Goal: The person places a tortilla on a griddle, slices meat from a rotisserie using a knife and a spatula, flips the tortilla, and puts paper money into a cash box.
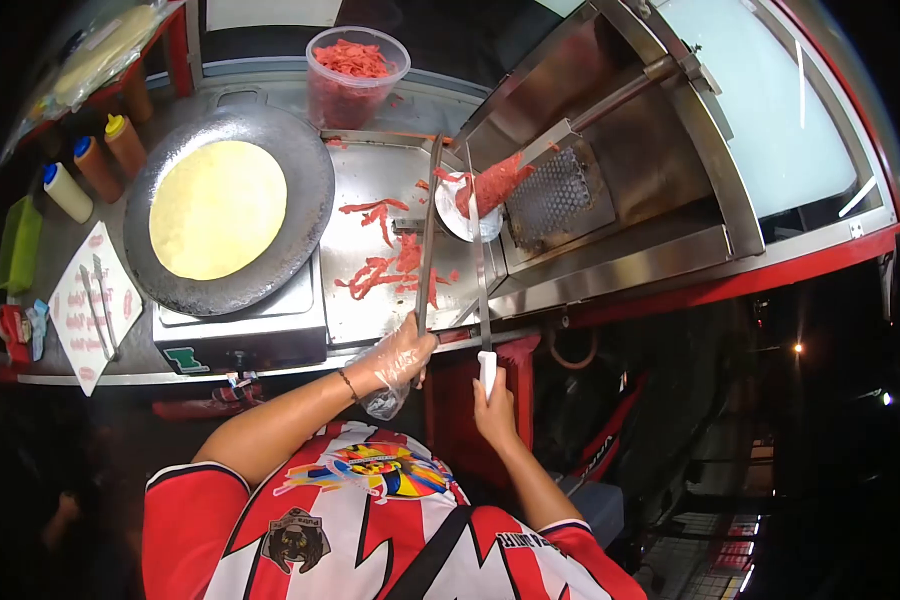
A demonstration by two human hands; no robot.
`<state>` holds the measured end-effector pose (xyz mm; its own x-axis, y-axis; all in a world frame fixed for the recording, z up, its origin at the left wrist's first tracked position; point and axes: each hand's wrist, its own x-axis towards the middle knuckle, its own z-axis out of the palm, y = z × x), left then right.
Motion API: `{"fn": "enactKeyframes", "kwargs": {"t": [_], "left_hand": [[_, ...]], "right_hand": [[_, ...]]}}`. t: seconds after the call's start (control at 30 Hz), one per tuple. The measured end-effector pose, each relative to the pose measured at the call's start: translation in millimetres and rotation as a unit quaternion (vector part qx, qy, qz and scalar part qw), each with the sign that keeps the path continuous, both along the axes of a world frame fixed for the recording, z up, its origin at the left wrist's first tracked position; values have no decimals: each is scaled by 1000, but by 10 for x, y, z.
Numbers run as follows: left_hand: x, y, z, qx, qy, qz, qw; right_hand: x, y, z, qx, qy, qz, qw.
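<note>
My left hand (395,358), in a clear plastic glove, is closed around the lower end of a long, narrow metal bar (427,250); its exact kind is unclear. My right hand (495,410) grips the white handle of a long knife (481,275). The blade points away from me and its upper part crosses in front of the red meat cone (497,186) on the spit; whether it touches is unclear. A white round plate (454,215) sits at the cone's narrow end. Shaved meat strips (375,275) lie on the metal tray (355,315) beside the bar.
A yellow flatbread (218,210) lies on the dark round griddle (305,245) at left. A clear tub (335,105) of red meat stands behind the tray. Sauce bottles (98,168) and tongs (103,305) on paper are farther left. The metal grill housing (620,270) rises at right.
</note>
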<state>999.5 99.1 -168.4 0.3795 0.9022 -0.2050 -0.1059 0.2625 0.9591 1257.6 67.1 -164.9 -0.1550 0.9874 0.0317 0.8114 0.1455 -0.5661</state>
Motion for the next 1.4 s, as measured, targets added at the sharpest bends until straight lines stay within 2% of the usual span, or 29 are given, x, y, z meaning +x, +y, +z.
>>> {"fn": "enactKeyframes", "kwargs": {"t": [0.07, 0.17, 0.3, 0.4, 0.5, 0.53, 0.57, 0.63, 0.67, 0.73, 0.83, 0.97, 1.03, 1.13, 1.17, 1.27, 1.33, 1.37, 1.4], "left_hand": [[46, 7, -2, -59, -18, 12, 998], [93, 29, -2, -60, -32, 20, 997], [7, 200, 107, -56, -6, 20, 998], [-26, 210, 65, -66, -6, 16, 998], [-78, 71, 48, -52, -15, 9, 998], [-133, -61, -54, 16, -11, -9, 1000], [-206, -278, -218, 84, -8, -27, 996], [-276, -537, -104, 28, -34, -53, 998], [-333, -616, 108, -97, -64, -60, 991], [-311, -575, -77, -88, -86, -40, 992], [-90, -532, -54, -84, -68, -31, 994], [55, -743, -40, -78, -70, -39, 994], [34, -744, -42, -70, -66, -39, 995], [64, -638, -112, -50, -83, -32, 995], [54, -609, -94, -43, -86, -22, 995], [11, -572, 11, -69, -55, -32, 996], [44, -552, -38, -73, -57, -35, 995], [78, -520, -60, -68, -50, -25, 996], [97, -489, -88, -63, -43, -16, 997]], "right_hand": [[17, -21, 168, -34, -17, -10, 999], [-94, 256, 419, -68, -25, -11, 997], [406, -379, 588, -91, -68, -13, 993], [664, -579, 1112, -177, -70, -21, 982], [696, -448, 1401, -194, -61, -25, 979], [692, -402, 1417, -184, -40, -22, 982], [671, -362, 1337, -145, -24, -4, 989], [381, -259, 1215, -149, 79, -45, 985], [180, -199, 1126, -152, 132, -68, 977], [-188, 21, 793, -85, 200, -56, 974], [-866, 610, 734, 28, 204, -55, 977], [-1065, 1383, 501, 139, 130, -53, 980], [-895, 1176, 50, 97, 166, -47, 980], [-796, 336, -247, 15, 211, -62, 976], [-697, 195, -373, 19, 203, -49, 978], [-689, 406, -290, -6, 227, -49, 973], [-755, 824, -162, 37, 200, -9, 979], [-873, 870, 41, -7, 217, -35, 976], [-820, 804, -26, -6, 203, -42, 978]]}}
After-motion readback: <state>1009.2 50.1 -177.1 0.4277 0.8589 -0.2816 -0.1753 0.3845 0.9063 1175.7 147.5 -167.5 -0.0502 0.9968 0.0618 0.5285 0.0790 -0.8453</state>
